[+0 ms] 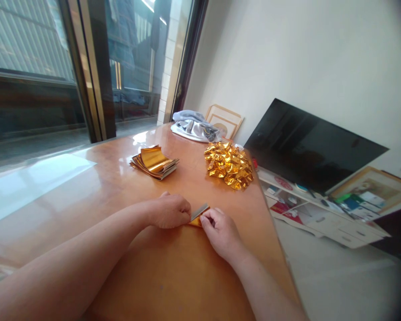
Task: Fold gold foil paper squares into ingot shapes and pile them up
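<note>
A small piece of gold foil paper lies folded on the wooden table, its silver side partly up. My left hand is closed, pinching the paper's left end. My right hand is closed too, its fingertips pinching the paper's right end. Both forearms rest on the table. Further back lies a stack of flat gold foil sheets. To its right sits a heap of folded gold foil pieces.
A bundle of grey and white cloth lies at the table's far end, by framed pictures. A black TV stands on a low white cabinet to the right. Glass sliding doors stand at the left.
</note>
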Available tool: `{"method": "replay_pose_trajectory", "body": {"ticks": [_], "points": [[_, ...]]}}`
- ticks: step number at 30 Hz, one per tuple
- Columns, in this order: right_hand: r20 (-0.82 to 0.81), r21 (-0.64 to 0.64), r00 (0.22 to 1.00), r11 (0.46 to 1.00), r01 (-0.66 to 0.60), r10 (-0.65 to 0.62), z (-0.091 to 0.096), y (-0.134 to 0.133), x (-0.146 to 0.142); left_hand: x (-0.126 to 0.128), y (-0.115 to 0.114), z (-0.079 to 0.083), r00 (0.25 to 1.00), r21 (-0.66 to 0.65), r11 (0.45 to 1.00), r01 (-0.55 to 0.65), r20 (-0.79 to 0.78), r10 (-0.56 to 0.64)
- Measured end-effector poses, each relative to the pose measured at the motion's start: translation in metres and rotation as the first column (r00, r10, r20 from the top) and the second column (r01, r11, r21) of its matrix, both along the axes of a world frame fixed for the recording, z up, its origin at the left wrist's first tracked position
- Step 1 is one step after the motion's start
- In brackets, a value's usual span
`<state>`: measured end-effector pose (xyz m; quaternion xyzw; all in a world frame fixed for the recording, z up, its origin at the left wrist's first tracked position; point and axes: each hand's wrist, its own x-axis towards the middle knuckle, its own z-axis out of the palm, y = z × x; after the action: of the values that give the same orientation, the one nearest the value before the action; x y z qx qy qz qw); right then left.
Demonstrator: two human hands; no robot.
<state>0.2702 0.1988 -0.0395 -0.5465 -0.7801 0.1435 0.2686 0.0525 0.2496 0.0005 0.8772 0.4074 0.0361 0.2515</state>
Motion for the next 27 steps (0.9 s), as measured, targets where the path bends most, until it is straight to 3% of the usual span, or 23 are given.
{"method": "replay_pose_trajectory", "body": {"ticks": [9, 16, 27], "points": [[-0.004, -0.017, 1.0, 1.0, 0.024, -0.024, -0.002, 0.0, -0.002, 0.001, -0.002, 0.001, 1.0, -0.016, 0.999, -0.03, -0.005, 0.03], [0.026, -0.02, 0.998, 0.998, 0.063, -0.063, -0.002, 0.001, -0.005, 0.004, -0.008, 0.011, 0.994, -0.02, 0.995, -0.093, -0.067, 0.092], [0.032, -0.04, 0.996, 0.996, 0.083, -0.082, 0.001, -0.001, -0.007, 0.009, -0.014, 0.012, 0.983, 0.062, 0.986, -0.152, -0.093, 0.157]]}}
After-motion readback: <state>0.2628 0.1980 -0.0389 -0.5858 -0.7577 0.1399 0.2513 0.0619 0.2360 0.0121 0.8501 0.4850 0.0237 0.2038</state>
